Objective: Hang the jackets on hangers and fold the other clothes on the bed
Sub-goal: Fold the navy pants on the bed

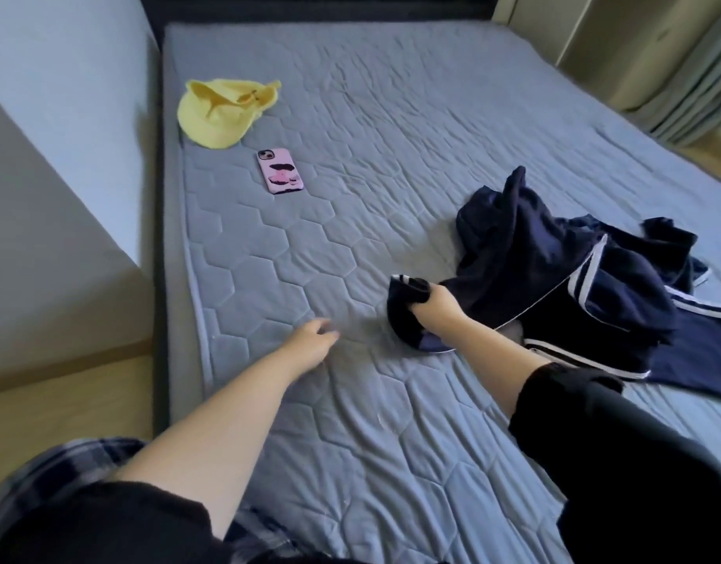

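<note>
right hand [436, 305] gripping navy jacket [554, 270], phone [280, 171], yellow garment [224, 109] beyond

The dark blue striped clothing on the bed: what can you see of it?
The navy clothing is a crumpled, unfolded heap of soft, matte fabric trimmed with white stripes along its edges and seams. It lies on the right side of the quilted grey-blue mattress, one part peaking upward and another spreading flat toward the near right. Whether it is one garment or several cannot be told. The right hand grips a striped end at the heap's left edge.
</note>
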